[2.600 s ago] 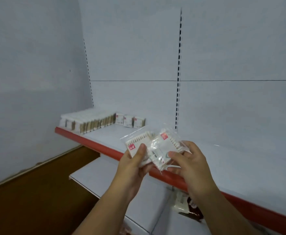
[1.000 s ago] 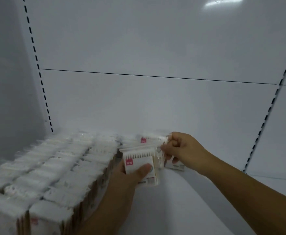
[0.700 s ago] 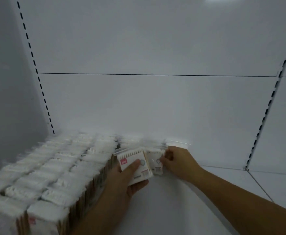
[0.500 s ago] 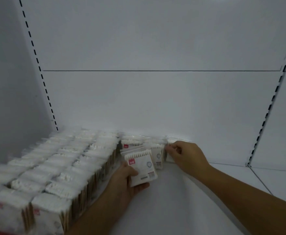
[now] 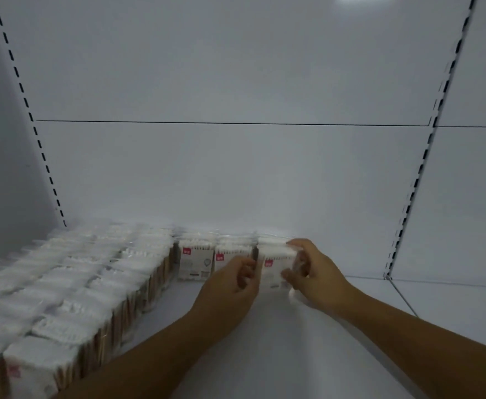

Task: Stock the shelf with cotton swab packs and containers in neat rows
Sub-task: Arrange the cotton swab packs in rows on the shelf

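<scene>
A clear cotton swab pack (image 5: 274,269) with a small red label stands upright at the right end of a short row against the back panel. My left hand (image 5: 231,283) grips its left edge with curled fingers. My right hand (image 5: 315,269) pinches its right side, forefinger on top and thumb low. Behind it stands another pack, mostly hidden. Two more labelled packs (image 5: 194,263) stand to the left in the same row. A large block of packs (image 5: 77,283) fills the left part of the white shelf (image 5: 265,347).
The white back panel (image 5: 236,174) rises right behind the row. Slotted uprights stand at the left (image 5: 34,131) and at the right (image 5: 417,180). Bare shelf surface stretches to the right of my right hand and in front of the row.
My left hand carried its pack rightward and set it upright at the row's right end. My right hand, which had been placing a pack at the back, now holds this one too.
</scene>
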Demonstrator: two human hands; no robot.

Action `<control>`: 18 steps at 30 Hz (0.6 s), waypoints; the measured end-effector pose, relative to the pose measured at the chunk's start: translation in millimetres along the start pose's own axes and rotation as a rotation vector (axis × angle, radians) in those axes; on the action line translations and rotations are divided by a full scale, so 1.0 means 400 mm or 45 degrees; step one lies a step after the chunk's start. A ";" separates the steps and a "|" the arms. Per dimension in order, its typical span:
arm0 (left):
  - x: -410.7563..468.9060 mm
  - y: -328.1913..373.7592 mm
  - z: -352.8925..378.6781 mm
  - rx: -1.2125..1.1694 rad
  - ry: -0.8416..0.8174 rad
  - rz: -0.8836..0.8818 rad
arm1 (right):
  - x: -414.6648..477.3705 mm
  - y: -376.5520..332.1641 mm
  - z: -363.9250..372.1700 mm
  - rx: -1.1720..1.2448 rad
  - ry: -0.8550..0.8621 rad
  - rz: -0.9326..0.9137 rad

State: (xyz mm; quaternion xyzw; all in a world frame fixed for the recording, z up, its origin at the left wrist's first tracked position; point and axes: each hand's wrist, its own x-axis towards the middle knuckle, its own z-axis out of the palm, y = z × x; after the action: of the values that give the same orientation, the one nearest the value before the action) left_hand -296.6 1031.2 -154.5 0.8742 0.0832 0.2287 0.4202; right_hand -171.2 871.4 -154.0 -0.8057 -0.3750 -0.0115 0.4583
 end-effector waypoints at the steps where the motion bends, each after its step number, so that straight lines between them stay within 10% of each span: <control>1: 0.011 -0.002 0.014 0.064 0.054 -0.002 | 0.001 0.016 0.012 -0.118 0.050 -0.004; 18: 0.032 -0.063 0.075 0.680 -0.095 0.289 | 0.017 0.045 0.062 -0.556 0.194 0.144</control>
State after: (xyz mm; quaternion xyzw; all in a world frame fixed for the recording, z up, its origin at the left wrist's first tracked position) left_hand -270.0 1030.5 -186.2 0.9654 0.0266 0.2118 0.1498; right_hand -163.4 888.4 -179.1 -0.9023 -0.2821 -0.1275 0.3001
